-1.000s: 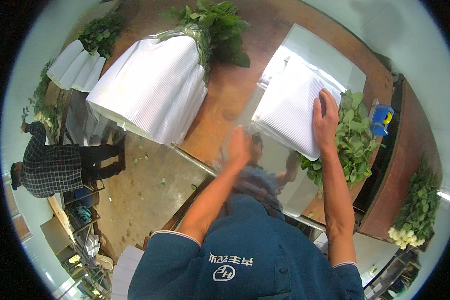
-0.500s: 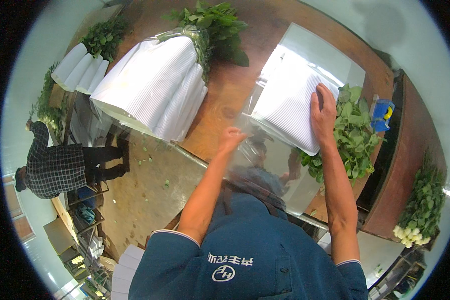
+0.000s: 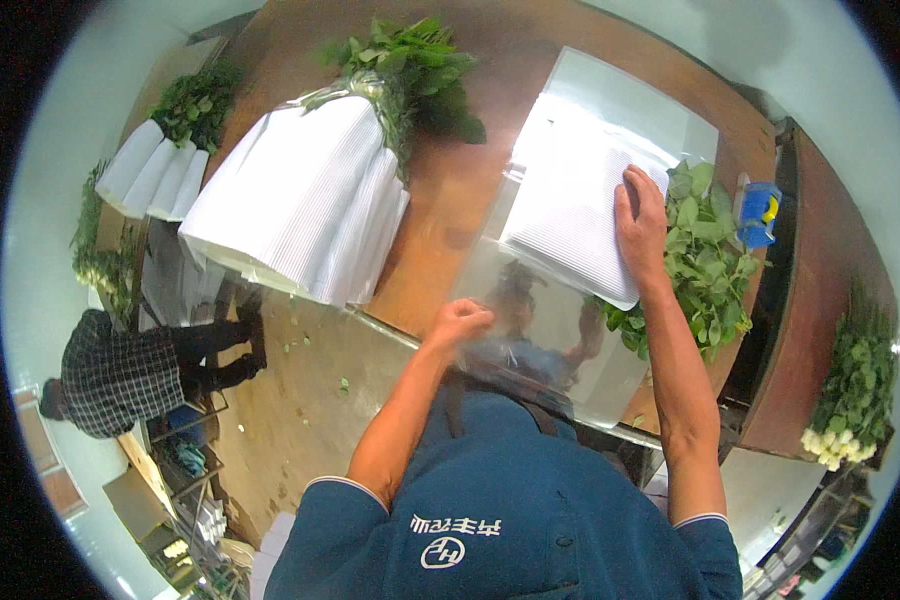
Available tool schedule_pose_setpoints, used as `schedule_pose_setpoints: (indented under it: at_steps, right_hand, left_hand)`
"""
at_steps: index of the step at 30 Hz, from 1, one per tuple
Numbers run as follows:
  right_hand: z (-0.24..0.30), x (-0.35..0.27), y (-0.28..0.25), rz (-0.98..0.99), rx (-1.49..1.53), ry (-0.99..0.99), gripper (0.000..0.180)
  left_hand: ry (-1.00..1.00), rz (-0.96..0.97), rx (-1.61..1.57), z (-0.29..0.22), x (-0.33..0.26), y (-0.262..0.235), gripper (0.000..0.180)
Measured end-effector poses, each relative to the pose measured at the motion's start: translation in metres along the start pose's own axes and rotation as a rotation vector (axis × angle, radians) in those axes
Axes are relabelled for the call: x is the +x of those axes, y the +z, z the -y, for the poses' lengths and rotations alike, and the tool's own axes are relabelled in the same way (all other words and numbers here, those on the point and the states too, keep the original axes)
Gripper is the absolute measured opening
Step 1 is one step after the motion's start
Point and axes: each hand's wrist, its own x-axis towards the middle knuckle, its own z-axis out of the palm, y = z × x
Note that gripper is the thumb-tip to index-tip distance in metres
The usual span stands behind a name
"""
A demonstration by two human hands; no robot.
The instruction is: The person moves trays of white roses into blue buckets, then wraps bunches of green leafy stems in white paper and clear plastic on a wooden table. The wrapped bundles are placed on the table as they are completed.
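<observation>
My left hand (image 3: 462, 322) is closed in a pinch at the left edge of a clear plastic sheet (image 3: 500, 370), near the table's front edge. Spread flat, my right hand (image 3: 641, 215) presses on the right side of a white corrugated paper wrap (image 3: 568, 200). The wrap lies on a reflective sheet or board (image 3: 660, 125). Green leafy stems (image 3: 705, 240) stick out from beneath the wrap on its right side. Whatever flowers the paper covers are hidden.
Finished-looking white-wrapped bouquets (image 3: 300, 200) lie on the table (image 3: 445, 230) at left, leaves pointing away. A blue tape dispenser (image 3: 758, 215) stands at right, near white-flowered stems (image 3: 845, 400). A person in a checked shirt (image 3: 120, 372) bends at far left, by more wrapped bunches (image 3: 155, 170).
My left hand has come down slightly toward me, and the plastic by it lies flatter. My right hand stays on the wrap. The person at far left has bent further forward.
</observation>
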Motion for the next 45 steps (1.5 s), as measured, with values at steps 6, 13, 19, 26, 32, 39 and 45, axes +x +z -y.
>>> schedule_pose_setpoints:
  at_steps: [6, 13, 19, 26, 32, 39, 45]
  right_hand:
    - [0.004, 0.003, -0.004, 0.004, 0.012, -0.001, 0.034]
    - [0.086, -0.055, -0.060, 0.266, 0.083, 0.075, 0.042]
    - [0.101, -0.118, -0.093, 0.254, -0.230, -0.006, 0.024]
    - [0.055, -0.086, -0.100, 0.183, -0.011, 0.131, 0.011]
    - [0.022, -0.059, -0.084, 0.302, 0.273, 0.390, 0.017]
    - [-0.014, -0.064, -0.064, 0.309, 0.438, 0.521, 0.021]
    - [-0.022, -0.061, -0.058, 0.309, 0.399, 0.555, 0.026]
  left_hand:
    - [-0.224, 0.230, -0.261, -0.040, -0.019, 0.021, 0.017]
    - [0.103, 0.370, -0.532, -0.103, -0.004, 0.044, 0.016]
    - [0.117, 0.427, -0.501, -0.124, 0.010, 0.050, 0.020]
    - [0.114, 0.385, -0.489, -0.141, 0.000, 0.057, 0.022]
    - [0.450, 0.369, 0.118, -0.141, -0.039, 0.123, 0.027]
    - [1.177, 0.015, 1.277, -0.106, -0.026, 0.169, 0.044]
    - [1.217, -0.122, 1.556, -0.094, -0.001, 0.175, 0.056]
